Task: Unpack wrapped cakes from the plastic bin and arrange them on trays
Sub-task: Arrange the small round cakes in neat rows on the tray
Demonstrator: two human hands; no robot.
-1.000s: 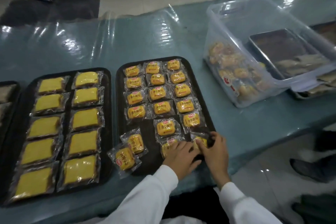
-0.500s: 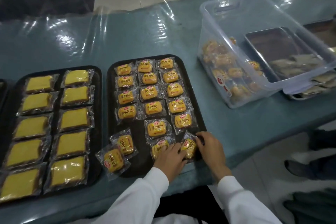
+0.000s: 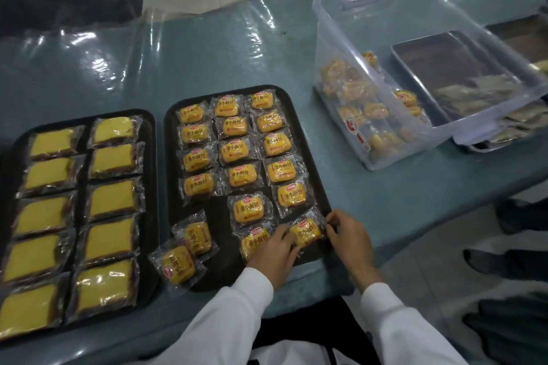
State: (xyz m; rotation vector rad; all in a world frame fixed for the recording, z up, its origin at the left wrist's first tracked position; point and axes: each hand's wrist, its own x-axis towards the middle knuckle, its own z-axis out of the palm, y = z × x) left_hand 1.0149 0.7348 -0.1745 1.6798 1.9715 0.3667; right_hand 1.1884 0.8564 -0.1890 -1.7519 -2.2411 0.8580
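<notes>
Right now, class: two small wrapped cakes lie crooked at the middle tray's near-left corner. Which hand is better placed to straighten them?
Left. The left hand is nearer the loose cakes; the right hand pinches the corner cake's wrapper.

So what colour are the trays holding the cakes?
Black, both trays; the head view shows it against the teal table.

Dim overhead light, glare on plastic sheet (image 3: 89, 47), wide-angle edge distortion
</notes>
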